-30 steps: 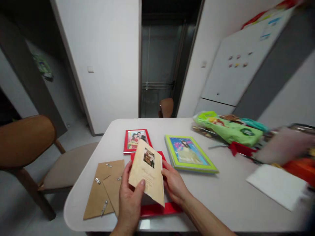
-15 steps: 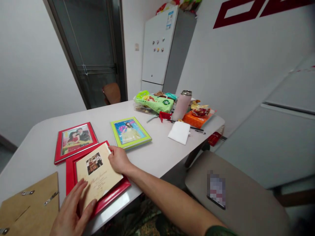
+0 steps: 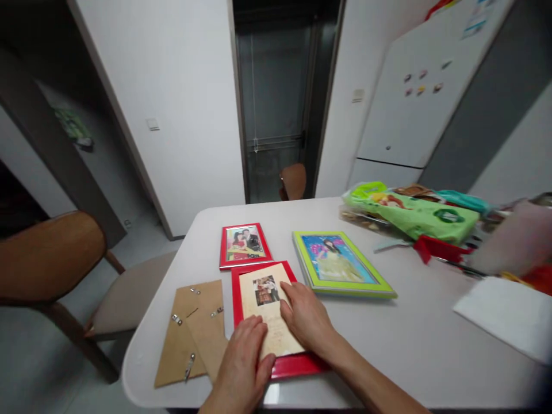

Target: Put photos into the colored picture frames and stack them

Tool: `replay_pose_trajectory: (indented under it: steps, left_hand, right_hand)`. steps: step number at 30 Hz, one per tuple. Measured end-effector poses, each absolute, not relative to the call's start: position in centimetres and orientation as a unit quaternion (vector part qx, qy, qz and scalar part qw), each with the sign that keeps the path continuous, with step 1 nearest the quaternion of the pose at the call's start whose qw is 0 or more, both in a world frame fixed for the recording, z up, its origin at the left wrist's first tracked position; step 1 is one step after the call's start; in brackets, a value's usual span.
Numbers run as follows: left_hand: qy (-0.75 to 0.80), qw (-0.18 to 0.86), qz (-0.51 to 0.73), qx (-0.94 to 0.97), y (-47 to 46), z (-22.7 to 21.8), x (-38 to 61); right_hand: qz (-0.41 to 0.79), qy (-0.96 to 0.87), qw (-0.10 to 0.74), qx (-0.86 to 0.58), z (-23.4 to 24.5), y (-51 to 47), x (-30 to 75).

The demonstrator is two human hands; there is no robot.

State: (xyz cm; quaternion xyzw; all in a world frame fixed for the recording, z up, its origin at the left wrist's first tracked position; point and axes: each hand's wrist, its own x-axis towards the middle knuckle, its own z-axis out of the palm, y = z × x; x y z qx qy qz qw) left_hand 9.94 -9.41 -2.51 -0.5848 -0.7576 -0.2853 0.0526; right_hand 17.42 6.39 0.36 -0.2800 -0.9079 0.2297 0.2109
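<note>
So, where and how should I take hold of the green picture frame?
I'd bring the right hand around to the right and pinch the green picture frame by its right-hand border, top face and outer edge together. It lies face up on the table, its thick rim should give some purchase, and nothing touches that side.

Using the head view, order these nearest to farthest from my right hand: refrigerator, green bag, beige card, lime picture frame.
1. Beige card, under your right hand
2. Lime picture frame, ahead right
3. Green bag, farther right
4. Refrigerator, back right
</note>
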Motion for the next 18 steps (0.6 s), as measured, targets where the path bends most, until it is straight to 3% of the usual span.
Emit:
replay_pose_trajectory:
  steps: [8, 13, 18]
  left_hand:
    - [-0.752, 0.007, -0.298, -0.588, -11.2, -1.4, 10.1]
    - [-0.805, 0.044, -0.231, -0.545, -18.6, -1.7, 6.6]
    - [-0.838, 0.117, -0.173, -0.504, -23.8, -3.7, 3.5]
  right_hand:
    - [0.076, -0.957, 0.141, -0.242, -1.3, 6.2, 18.1]
    - [0.149, -0.957, 0.160, -0.192, 0.4, 3.8, 17.7]
    - [0.239, -0.965, 0.095, -0.052, 2.0, -3.8, 14.5]
